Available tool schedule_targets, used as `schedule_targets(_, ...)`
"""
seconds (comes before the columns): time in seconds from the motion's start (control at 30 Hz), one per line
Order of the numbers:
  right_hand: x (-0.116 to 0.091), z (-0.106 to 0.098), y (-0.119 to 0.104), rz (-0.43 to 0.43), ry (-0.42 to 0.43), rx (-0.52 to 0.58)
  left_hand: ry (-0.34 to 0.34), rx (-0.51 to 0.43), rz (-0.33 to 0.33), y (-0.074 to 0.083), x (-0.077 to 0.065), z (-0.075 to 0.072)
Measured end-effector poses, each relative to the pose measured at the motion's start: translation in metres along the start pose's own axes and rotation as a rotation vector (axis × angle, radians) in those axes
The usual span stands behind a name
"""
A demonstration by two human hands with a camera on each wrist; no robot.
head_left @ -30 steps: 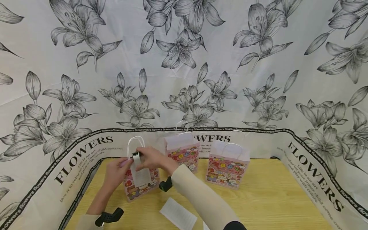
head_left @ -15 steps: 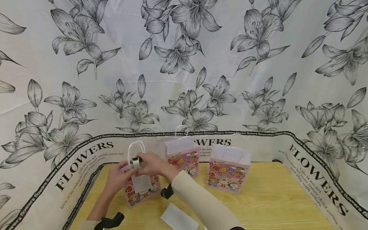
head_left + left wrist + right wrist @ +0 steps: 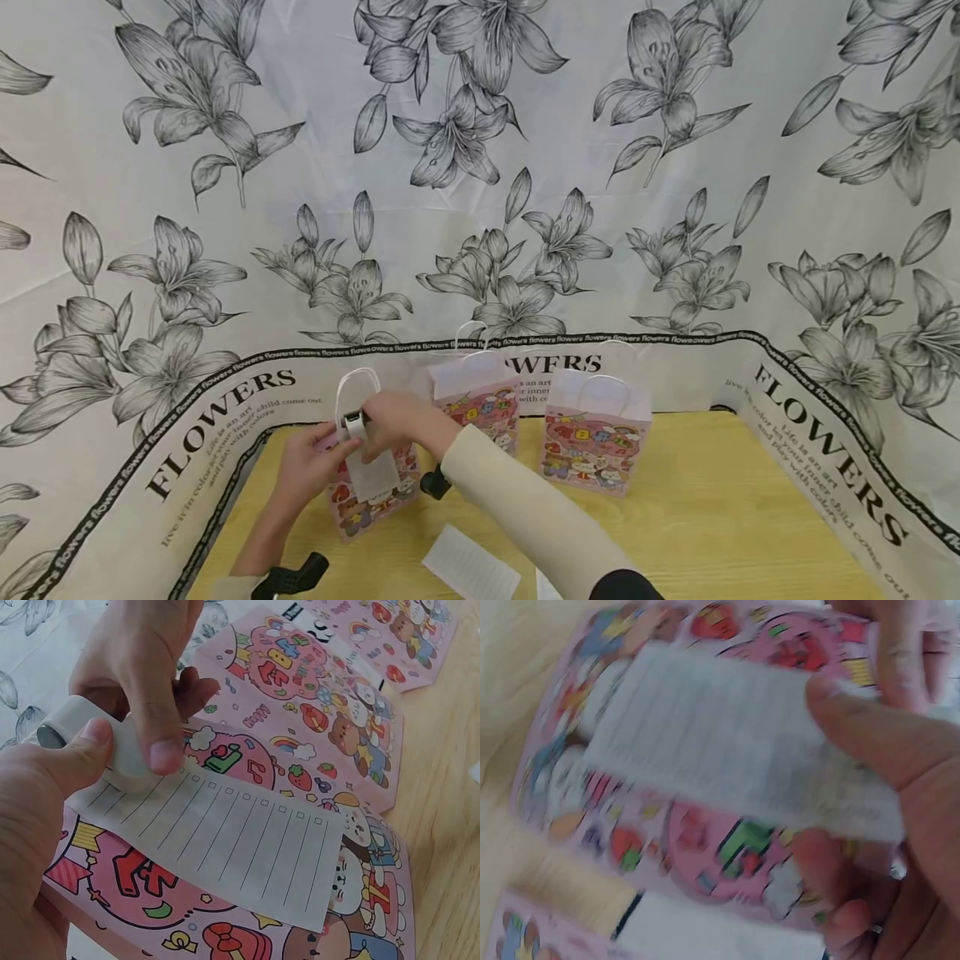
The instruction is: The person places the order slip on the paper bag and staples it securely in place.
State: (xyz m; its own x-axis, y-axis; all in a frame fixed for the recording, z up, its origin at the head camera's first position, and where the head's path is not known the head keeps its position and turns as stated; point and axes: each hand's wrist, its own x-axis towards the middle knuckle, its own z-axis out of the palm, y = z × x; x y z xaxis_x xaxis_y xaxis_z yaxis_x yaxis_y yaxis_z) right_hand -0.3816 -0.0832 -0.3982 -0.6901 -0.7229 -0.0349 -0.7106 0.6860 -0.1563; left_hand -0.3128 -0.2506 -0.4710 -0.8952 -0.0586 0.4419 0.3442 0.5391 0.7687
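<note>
A pink cartoon-print paper gift bag (image 3: 356, 518) with white handles stands at the left of the table. Against its front lies a white ruled checklist slip (image 3: 247, 844), its upper end under the hands. My left hand (image 3: 300, 471) grips the bag's top edge, its thumb pressing near the slip. My right hand (image 3: 405, 425) holds a small white stapler (image 3: 354, 425) with a dark-and-silver end, at the bag's rim. In the left wrist view the right thumb presses down beside the slip's top. The right wrist view is blurred, and the fingers hide most of the stapler.
Two similar gift bags stand to the right, a middle bag (image 3: 480, 400) and a right-hand bag (image 3: 592, 450). A loose paper slip (image 3: 471, 562) lies on the yellow wooden table (image 3: 720, 517), with another slip (image 3: 546, 586) partly behind the right sleeve. A flowered cloth (image 3: 480, 250) rises behind.
The stapler has shifted slightly lower at the bag's rim, and the left thumb has come in toward it. Both hands stay at the left bag; the head view has tilted a little.
</note>
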Motion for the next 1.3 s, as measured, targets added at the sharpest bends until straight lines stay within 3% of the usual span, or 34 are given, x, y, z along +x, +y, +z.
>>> schedule_targets(0.17, 0.001, 0.002, -0.001, 0.01, -0.018, -0.015, 0.033, -0.056, 0.05, -0.001, -0.001, 0.004)
schedule_targets(0.3, 0.001, 0.006, 0.002, -0.011, 0.031, -0.01, 0.063, -0.043, 0.108, -0.002, -0.001, 0.006)
schedule_targets(0.6, -0.001, 0.016, 0.013, -0.092, 0.084, 0.09, -0.014, 0.148, 0.023, 0.001, 0.002, 0.004)
schedule_targets(0.73, 0.0, 0.016, 0.012, -0.096, 0.118, 0.113, -0.003, 0.167, 0.067, 0.0, 0.004, 0.004)
schedule_targets(0.97, -0.005, 0.027, 0.006, -0.046, 0.142, 0.161, -0.004, 0.106, 0.092, -0.002, -0.004, 0.005)
schedule_targets(1.1, -0.005, 0.029, 0.004, -0.053, 0.177, 0.177, 0.032, 0.103, 0.136, -0.005, -0.004, 0.006)
schedule_targets(1.3, 0.0, 0.019, 0.008, -0.067, 0.105, 0.083, 0.046, 0.072, 0.276, -0.009, 0.005, 0.007)
